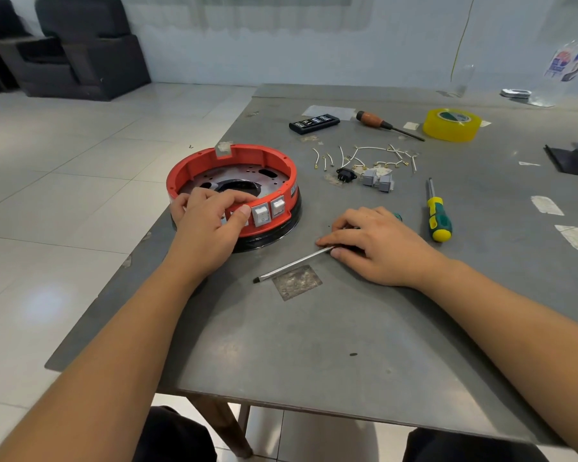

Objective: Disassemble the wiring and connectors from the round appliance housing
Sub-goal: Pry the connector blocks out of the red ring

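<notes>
The round red housing (274,161) with a black base stands near the table's left edge. Two white rocker switches (268,210) sit in its front wall. My left hand (211,221) grips the front rim, thumb pressed on the wall beside the switches. My right hand (374,243) lies on the table over the handle of a long flat screwdriver (291,265), whose shaft points toward me and left. Several loose white wires (367,155), a black socket (346,175) and two grey switch bodies (379,180) lie behind the housing on the right.
A green-yellow screwdriver (439,216) lies right of my hand. Farther back are a wooden-handled screwdriver (381,123), a black bit case (314,123) and a yellow tape roll (451,125). A plastic bottle (568,61) stands at the far right. The table edge runs close to the housing's left.
</notes>
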